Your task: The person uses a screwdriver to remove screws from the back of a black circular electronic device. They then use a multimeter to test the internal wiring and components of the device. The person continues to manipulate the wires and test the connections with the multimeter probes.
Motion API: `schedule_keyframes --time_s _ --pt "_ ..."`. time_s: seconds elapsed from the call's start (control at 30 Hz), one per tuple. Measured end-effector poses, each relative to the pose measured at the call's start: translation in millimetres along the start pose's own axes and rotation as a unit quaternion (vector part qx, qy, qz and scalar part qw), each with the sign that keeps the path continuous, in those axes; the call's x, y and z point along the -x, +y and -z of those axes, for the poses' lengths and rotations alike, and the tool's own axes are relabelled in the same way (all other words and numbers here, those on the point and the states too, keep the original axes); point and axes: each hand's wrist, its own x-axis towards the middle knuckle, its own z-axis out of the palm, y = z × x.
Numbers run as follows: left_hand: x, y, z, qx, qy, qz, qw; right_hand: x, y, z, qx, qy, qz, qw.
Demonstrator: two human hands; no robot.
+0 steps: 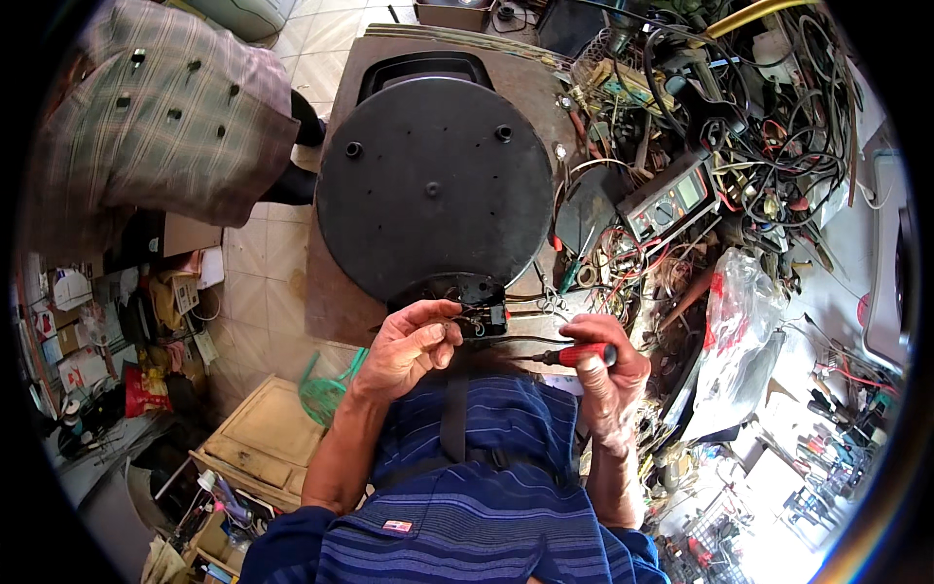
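Observation:
A round black appliance (433, 209) lies with its flat, screw-holed underside up on a brown board. At its near edge a small black compartment (479, 304) stands uncovered, with thin wires and a bit of red inside. My left hand (413, 346) is at that compartment's left side, thumb and fingers pinched together; whatever is between them is too small to make out. My right hand (608, 375) grips a red-handled screwdriver (579, 356), its shaft pointing left. A dark cord (530, 339) runs from the compartment toward my right fingers.
Right of the board (345, 316) sit a multimeter (671, 200), green-handled pliers (570, 275) and tangled cables (778, 127). A clear plastic bag (730, 331) lies nearer. A person in a checked garment (185, 127) stands at the left. A green basket (326, 394) is below my left forearm.

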Motion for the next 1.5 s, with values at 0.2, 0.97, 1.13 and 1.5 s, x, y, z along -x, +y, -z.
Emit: schedule_keyframes --time_s 0.2,0.97,1.13,1.5 --pt "-4 -23 3 0.057 0.011 -0.007 0.998 6 17 8 -0.194 0.045 -0.020 0.980" --pt "-9 -48 -4 0.027 0.057 -0.030 0.998 -15 -1 28 -0.092 -0.169 0.008 0.981" --pt "-11 -48 -12 -0.012 0.070 -0.033 0.997 -9 -6 27 -0.108 -0.102 -0.076 0.986" --pt "-22 -36 -41 -0.596 0.149 -0.284 0.736 -5 8 17 -0.083 -0.035 -0.069 0.994"
